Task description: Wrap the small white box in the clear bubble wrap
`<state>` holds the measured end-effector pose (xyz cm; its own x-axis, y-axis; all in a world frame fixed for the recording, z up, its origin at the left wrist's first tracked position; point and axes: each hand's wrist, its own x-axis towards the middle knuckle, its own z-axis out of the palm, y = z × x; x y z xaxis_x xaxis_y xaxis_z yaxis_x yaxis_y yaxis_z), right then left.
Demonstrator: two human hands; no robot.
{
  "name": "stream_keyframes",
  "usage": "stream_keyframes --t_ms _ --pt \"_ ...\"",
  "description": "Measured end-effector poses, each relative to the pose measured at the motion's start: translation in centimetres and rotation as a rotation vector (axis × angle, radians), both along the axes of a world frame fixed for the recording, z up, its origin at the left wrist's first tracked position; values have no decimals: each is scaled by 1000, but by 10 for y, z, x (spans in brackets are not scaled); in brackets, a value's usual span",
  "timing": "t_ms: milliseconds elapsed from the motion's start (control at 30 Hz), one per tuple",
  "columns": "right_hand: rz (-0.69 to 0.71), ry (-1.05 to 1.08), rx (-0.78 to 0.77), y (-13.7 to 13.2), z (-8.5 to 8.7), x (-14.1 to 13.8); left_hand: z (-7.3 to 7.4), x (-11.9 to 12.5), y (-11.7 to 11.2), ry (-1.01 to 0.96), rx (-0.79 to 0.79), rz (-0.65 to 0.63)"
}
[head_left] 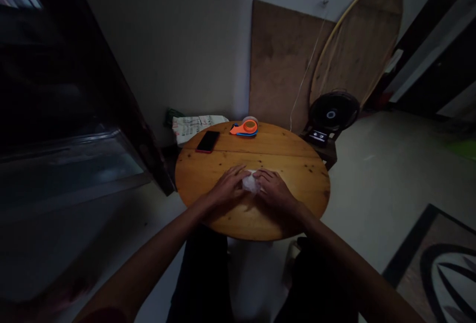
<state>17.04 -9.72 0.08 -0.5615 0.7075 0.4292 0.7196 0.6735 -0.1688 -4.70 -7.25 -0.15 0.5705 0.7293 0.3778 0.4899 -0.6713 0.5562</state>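
A small, whitish, translucent bundle [252,183], like crumpled plastic wrap, sits on the round wooden table [297,184]. My left hand [231,184] grips it from the left, fingers curved against its edge. From the right, my right hand [274,187] presses on it with bent fingers. What the wrapping contains, if anything, cannot be made out. Beyond my hands lie an orange and blue tape dispenser [244,129] at the far edge and a dark-screened phone [208,141] with a red edge at the far left.
A printed white sack [199,125] lies behind the table at the left. A brown board [284,60] and a round wooden tabletop [362,40] lean against the wall. A black fan [332,113] stands right of the table. A dark door frame [122,80] rises at left.
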Motion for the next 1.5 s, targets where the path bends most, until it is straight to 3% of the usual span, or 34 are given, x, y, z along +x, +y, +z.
stream_keyframes --t_ms 200,333,400,500,567,633,767,933,1000,1100,1200,1367,1500 --pt "-24 177 21 8 -17 -8 -9 16 5 -145 40 -49" --pt "-21 358 -102 10 -6 -5 -9 22 9 -265 -148 11" --pt "-57 473 -249 11 3 -1 -7 22 9 -342 -347 1" --pt "-65 659 -599 15 11 5 -3 25 10 -427 -624 -68" --pt "-67 799 -784 18 11 6 -3 28 13 -480 -724 -64" --pt "-92 913 -859 20 8 5 -5 34 17 -561 -771 -23" --pt "-135 1048 -836 20 4 0 -11 45 26 -672 -769 88" --pt "-18 1050 -855 18 7 -1 -18 47 30 -690 -671 177" --pt "-37 1018 -843 19 7 0 -18 43 28 -741 -717 133" --pt "-41 990 -840 21 7 2 -15 35 25 -808 -832 -43" --pt "-19 949 -816 23 6 4 -11 31 24 -795 -846 -166" --pt "-84 834 -667 27 -2 6 -9 30 25 -752 -840 -32" --pt "-90 741 -439 29 -8 5 -10 30 25 -689 -778 -29"
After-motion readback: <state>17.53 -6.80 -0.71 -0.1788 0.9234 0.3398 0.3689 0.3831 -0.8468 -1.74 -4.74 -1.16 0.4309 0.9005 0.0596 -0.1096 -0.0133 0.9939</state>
